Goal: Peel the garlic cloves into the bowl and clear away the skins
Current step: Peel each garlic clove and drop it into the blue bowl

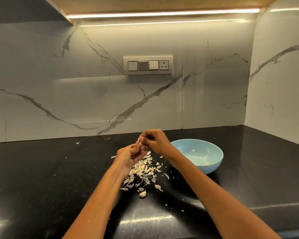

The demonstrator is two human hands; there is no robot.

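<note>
1. Pale blue bowl (199, 155) stands upright.
2. Papery white skins (145, 169) lie scattered just left of the bowl.
3. One unpeeled clove (142, 194) lies at the pile's near edge.

Black stone countertop (41, 178), glossy, reflecting light near its front edge | white marble-look backsplash (59, 100) with grey veins, turning the corner at right | switch panel (148, 65) on the back wall, three switches and one socket | lit LED strip (162, 14) under the overhead cabinet
</note>
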